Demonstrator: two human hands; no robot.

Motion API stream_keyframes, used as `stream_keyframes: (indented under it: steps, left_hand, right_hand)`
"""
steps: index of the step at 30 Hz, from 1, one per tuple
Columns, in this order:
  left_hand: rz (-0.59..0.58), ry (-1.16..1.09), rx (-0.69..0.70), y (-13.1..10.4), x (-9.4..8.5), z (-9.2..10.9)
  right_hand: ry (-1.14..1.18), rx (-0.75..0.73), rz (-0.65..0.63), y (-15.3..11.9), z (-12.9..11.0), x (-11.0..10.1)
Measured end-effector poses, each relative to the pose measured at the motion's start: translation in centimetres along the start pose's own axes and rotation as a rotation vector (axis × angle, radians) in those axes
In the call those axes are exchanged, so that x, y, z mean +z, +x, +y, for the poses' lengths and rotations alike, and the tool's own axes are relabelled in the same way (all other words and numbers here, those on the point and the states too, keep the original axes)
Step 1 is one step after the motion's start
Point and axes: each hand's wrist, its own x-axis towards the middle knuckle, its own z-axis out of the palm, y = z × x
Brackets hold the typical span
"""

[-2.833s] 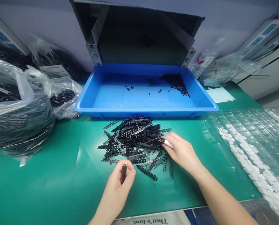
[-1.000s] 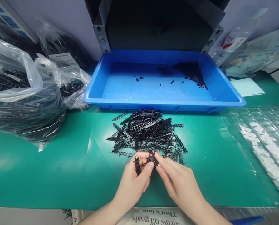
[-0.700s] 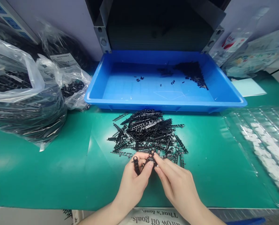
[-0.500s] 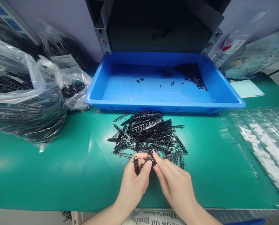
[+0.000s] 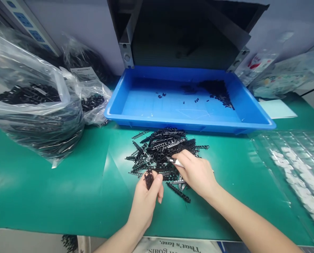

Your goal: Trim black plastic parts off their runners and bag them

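A pile of black perforated plastic strips (image 5: 164,144) lies on the green table in front of the blue tray. My left hand (image 5: 146,196), at the near side of the pile, is closed around several small black parts (image 5: 148,178), their ends showing above the fingers. Over the pile's right part, my right hand (image 5: 196,172) is closed on a small white piece (image 5: 178,163) with a dark, pointed end; what exactly it is cannot be made out. One black strip (image 5: 178,192) lies apart between the hands, nearer the table's front.
Behind the pile, the blue tray (image 5: 199,125) holds loose black bits. Clear bags of black parts (image 5: 48,130) stand left. A clear blister tray with white pieces (image 5: 299,175) is at right, near a pale paper (image 5: 277,108). A dark metal-framed structure overhangs the blue tray.
My hands have separated: the right moved up and right over the pile, the left slightly left. A strip now lies apart at the near side. The whole view has shifted slightly.
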Motion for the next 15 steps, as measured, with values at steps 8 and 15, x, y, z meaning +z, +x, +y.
stream_keyframes:
  steps: [8, 15]
  left_hand:
    - [0.028, -0.01, 0.058, 0.4, 0.2, -0.1]
    - [-0.547, -0.28, -0.236, -0.5, 1.0, 0.3]
  right_hand:
    - [0.381, -0.206, 0.161, -3.4, 3.4, -2.4]
    - [0.89, -0.206, 0.005, -3.8, 1.9, -2.2]
